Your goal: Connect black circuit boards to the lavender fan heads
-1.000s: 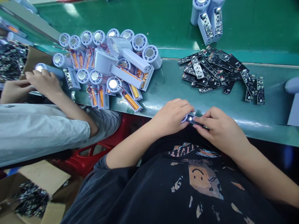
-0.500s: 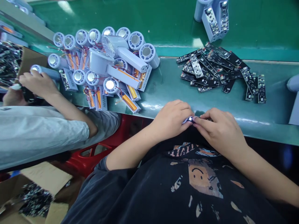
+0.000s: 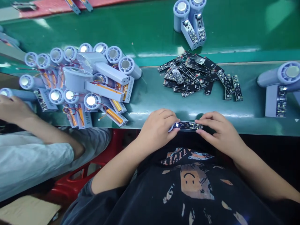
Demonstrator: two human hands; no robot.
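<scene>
Near the bench's front edge, my left hand (image 3: 160, 126) is closed around one end of a handheld fan, whose lavender casing (image 3: 171, 128) barely shows beside the thumb. A black circuit board (image 3: 187, 125) lies face up along the fan's handle, with a white light glowing near my left thumb. At the handle's other end, the thumb and fingers of my right hand (image 3: 220, 129) grip it from both sides. Most of the fan's head is hidden under my left hand.
Beyond my hands lies a pile of loose circuit boards (image 3: 192, 75). Many lavender fans with exposed wires and orange batteries (image 3: 114, 116) crowd the left. More fans (image 3: 272, 100) stand at right and far back (image 3: 189, 31). A co-worker's hand (image 3: 15, 109) is at far left.
My right hand has drawn away from my left along the handle, so the circuit board now shows between them. The camera view has swung to the right.
</scene>
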